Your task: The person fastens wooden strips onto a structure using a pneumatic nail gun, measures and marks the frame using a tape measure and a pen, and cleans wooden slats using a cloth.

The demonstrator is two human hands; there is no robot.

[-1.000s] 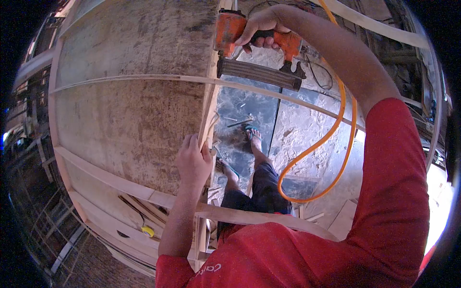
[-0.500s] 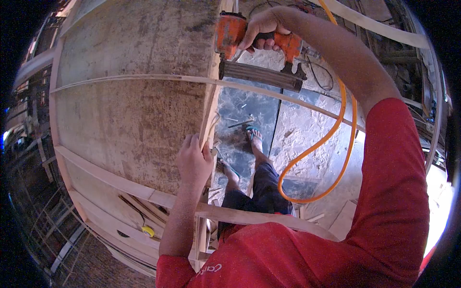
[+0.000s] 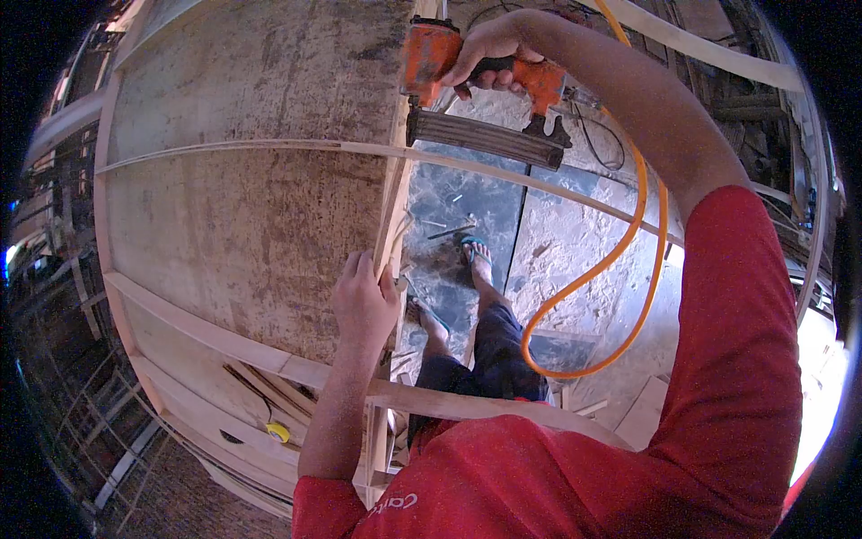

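Note:
My right hand (image 3: 496, 61) is wrapped round the handle of an orange nail gun (image 3: 429, 61), at the top of the view. The gun's dark magazine (image 3: 485, 139) points to the right, and its nose end is over the upright wooden strip (image 3: 392, 199). Lower down, my left hand (image 3: 366, 292) grips that same strip, thumb on the right side and fingers on the left. A thin cross strip (image 3: 260, 148) meets the upright strip just below the gun. Behind them lies a stained plywood panel (image 3: 251, 242).
An orange air hose (image 3: 575, 292) loops down on the right. A pale batten (image 3: 503, 409) crosses in front of my body. A yellow tape measure (image 3: 278, 432) lies at lower left. My sandalled feet (image 3: 479, 251) stand on a dusty floor with wood scraps.
The nail gun has shifted very slightly left and down along the strip. My left hand stays in place.

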